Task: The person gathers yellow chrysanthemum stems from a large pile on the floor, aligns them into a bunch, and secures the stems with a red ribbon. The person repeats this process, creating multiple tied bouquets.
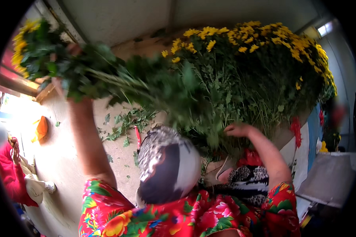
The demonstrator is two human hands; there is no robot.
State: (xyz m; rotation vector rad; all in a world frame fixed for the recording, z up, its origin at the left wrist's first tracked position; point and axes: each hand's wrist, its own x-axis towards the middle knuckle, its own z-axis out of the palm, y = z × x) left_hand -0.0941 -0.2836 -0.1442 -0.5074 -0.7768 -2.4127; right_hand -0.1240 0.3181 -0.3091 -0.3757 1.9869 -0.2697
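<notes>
My left hand (58,86), partly hidden by leaves, grips a long bunch of yellow chrysanthemums (121,81) at the upper left. Its flower heads point left, and its leafy stems run blurred towards the middle. My right hand (238,130) is low on the right, by the leafy lower stems; whether its fingers close on any of them I cannot tell. Behind it stands a wide mass of yellow chrysanthemums (255,74), blooms up, along the wall. Between my arms are my patterned trouser knees (169,166).
Cut leaves (130,118) and a red strip (137,136) lie on the concrete floor (59,166). An orange bag (40,129) is farther left. A person in red (13,177) sits at the left edge. To the right are a red ribbon (296,131) and a grey tabletop (329,177).
</notes>
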